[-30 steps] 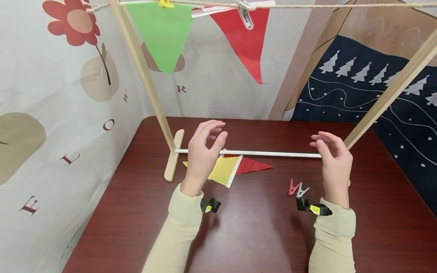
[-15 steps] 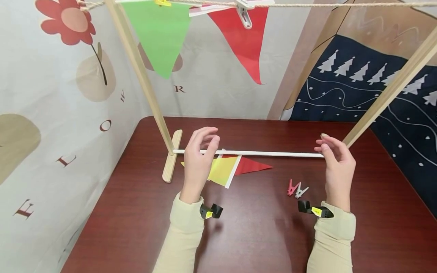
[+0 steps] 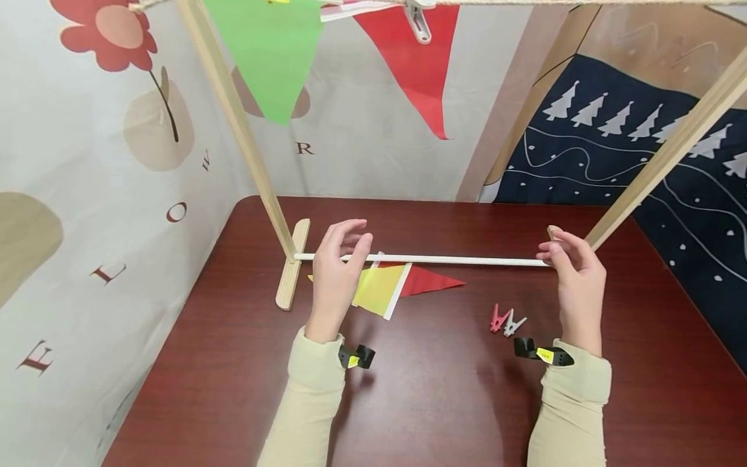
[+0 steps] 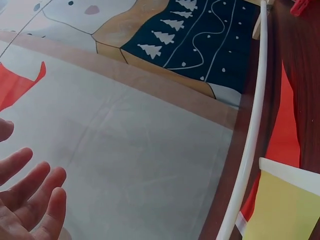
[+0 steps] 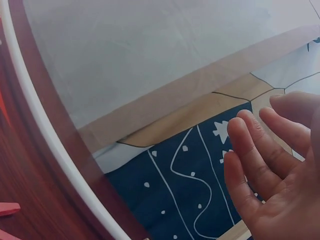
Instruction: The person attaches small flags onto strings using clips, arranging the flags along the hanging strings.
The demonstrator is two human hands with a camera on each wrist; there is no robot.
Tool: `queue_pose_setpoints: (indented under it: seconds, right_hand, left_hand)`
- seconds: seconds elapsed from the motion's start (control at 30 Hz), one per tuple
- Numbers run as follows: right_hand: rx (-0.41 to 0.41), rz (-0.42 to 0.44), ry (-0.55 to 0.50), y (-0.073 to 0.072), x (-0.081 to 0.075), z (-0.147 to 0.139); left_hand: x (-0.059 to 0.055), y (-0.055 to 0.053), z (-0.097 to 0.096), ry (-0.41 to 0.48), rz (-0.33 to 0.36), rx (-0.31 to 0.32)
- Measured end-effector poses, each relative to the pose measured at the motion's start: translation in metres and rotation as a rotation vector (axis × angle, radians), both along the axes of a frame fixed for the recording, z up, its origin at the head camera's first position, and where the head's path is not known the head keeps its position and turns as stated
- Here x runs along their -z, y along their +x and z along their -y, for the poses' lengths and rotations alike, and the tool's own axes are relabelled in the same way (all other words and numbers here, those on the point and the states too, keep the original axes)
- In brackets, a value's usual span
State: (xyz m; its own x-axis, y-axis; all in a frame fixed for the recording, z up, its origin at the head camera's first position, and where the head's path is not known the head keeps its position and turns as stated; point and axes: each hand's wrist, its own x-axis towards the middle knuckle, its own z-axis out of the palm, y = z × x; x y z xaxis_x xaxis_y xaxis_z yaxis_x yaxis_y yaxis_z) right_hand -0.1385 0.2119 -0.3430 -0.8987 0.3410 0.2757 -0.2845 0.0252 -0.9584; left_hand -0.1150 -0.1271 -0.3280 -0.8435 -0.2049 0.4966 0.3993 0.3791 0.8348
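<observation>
Both hands hover above the table with relaxed, slightly bent fingers and nothing in them. In the head view my left hand (image 3: 338, 282) is near the left end of a white rod (image 3: 455, 260), covering part of it. Just to its right, a yellow pennant (image 3: 379, 290) with a white edge lies on the table, partly over a red pennant (image 3: 433, 283). My right hand (image 3: 580, 288) is by the rod's right end. Left of it lie a red clothespin (image 3: 498, 319) and a grey clothespin (image 3: 513, 323). The wrist views show the left fingers (image 4: 47, 195) and right fingers (image 5: 260, 165) spread apart.
Two slanted wooden posts, left (image 3: 239, 126) and right (image 3: 671, 149), carry a rope (image 3: 525, 2) overhead. A green pennant (image 3: 268, 58) and a red one hang there, the latter under a white clothespin (image 3: 418, 24). The left post stands on a wooden foot (image 3: 287, 285).
My left hand has shifted slightly left and down, and the right hand slightly right. The head view has tilted a little, so the rope sits higher. Pennants and clothespins on the table stay put.
</observation>
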Motion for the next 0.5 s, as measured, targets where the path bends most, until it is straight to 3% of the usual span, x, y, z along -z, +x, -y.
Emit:
queue_pose_setpoints:
  seconds: [0.23,0.5]
  right_hand:
    - [-0.031,0.099,0.086,-0.003,0.01,-0.003]
    - [-0.264,0.192,0.371,-0.012,0.024,-0.011]
  left_hand:
    - [0.007,-0.005,0.002,-0.054,0.033,-0.009]
    - [0.017,-0.011,0.005,-0.123,0.093,-0.024]
